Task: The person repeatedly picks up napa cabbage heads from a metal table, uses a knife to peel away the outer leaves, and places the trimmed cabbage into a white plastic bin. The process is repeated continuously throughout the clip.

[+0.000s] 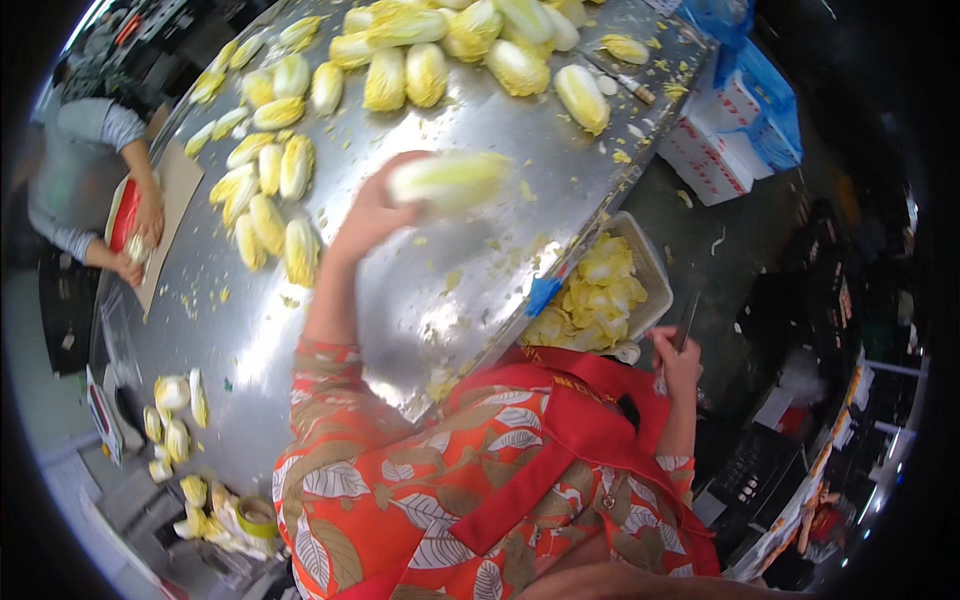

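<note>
My left hand [385, 212] grips a small napa cabbage [450, 182] by its pale base end, above the metal table [400, 270]. Motion blurs the cabbage, and its yellow leafy tip points right. Low at the right, beyond the table edge, my right hand [677, 362] is closed around a knife [691, 318] with its blade pointing up and away. Beside that hand stands a white bin [655, 275] full of loose yellow cabbage leaves [598, 293].
Piled napa cabbages [425, 75] lie along the far side, with more [268, 222] grouped at left. Across the table a person [95, 165] handles a cabbage over a red tray [126, 212]. A scale [103, 415], a tape roll [256, 515] and a white box [705, 140] stand around.
</note>
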Available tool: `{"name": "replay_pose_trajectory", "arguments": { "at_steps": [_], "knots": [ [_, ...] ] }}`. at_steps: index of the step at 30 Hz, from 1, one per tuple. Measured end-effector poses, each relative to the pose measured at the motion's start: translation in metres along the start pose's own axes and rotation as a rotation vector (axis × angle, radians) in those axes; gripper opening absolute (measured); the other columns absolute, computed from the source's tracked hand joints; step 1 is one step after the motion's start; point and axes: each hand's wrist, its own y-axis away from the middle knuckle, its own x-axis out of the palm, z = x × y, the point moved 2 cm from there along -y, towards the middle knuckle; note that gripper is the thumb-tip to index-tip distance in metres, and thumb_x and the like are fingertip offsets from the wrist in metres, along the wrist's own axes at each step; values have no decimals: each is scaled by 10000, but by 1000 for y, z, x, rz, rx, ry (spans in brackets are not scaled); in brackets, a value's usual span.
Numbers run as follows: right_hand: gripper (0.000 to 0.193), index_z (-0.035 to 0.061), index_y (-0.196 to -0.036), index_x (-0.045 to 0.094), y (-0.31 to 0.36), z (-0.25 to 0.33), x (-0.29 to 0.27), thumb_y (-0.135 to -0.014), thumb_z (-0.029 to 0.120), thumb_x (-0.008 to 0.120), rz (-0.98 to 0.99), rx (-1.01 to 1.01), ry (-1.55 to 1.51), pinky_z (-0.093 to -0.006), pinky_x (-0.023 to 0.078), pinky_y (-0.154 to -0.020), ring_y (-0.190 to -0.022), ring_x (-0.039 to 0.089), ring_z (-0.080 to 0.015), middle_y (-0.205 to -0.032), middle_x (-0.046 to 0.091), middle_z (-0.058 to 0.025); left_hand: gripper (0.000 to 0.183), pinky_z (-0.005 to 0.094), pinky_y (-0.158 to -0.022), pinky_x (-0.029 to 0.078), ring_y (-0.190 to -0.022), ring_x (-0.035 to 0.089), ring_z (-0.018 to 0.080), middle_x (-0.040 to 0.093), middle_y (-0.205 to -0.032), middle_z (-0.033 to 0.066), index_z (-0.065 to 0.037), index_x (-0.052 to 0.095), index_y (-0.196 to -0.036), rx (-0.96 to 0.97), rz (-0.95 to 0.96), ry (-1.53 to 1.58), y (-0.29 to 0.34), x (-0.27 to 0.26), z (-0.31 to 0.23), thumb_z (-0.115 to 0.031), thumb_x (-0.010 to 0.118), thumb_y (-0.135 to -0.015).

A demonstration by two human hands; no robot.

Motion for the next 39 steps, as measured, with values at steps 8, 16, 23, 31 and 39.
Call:
{"name": "replay_pose_trajectory", "arguments": {
  "at_steps": [8, 16, 23, 31, 39],
  "knots": [
    [533, 25, -1258, 460, 18, 56, 68, -790, 161, 678, 303, 52, -670, -204, 452, -435, -588, 537, -85, -904, 589, -56, 931, 303, -900, 429, -969, 561, 175, 595, -1032, 85, -87, 278, -1440, 54, 463, 283, 10, 178, -34, -210, 744, -643],
    [491, 16, -1207, 536, 38, 56, 43, -792, 231, 688, 203, -60, -519, -196, 437, -489, -605, 551, -75, -805, 618, -39, 744, 303, -875, 471, -995, 589, 164, 604, -1097, 89, -30, 482, -1236, -78, 534, 597, 16, 248, -4, -277, 812, -617],
    [180, 95, -921, 658, 48, 89, 5, -747, 122, 618, -214, -555, 339, -350, 472, -569, -648, 636, -263, -720, 643, -105, 603, 307, -789, 501, -890, 619, 162, 641, -978, 95, -28, 526, -1137, 109, 517, 20, 10, 254, -27, -213, 797, -631],
    [99, 86, -747, 554, 55, 104, 4, -727, 173, 598, -190, -526, 601, -473, 451, -618, -694, 599, -360, -688, 611, -119, 668, 341, -818, 516, -900, 660, 260, 669, -966, 132, -27, 539, -1152, 182, 501, -308, 18, 268, -47, -237, 822, -584],
    [92, 93, -777, 592, 53, 91, -1, -711, 157, 600, -115, -423, 661, -473, 469, -651, -735, 614, -360, -722, 634, -127, 540, 307, -756, 511, -822, 652, 189, 664, -897, 107, -36, 591, -1058, 174, 560, -232, 22, 274, -38, -246, 814, -614]
  ]
}}
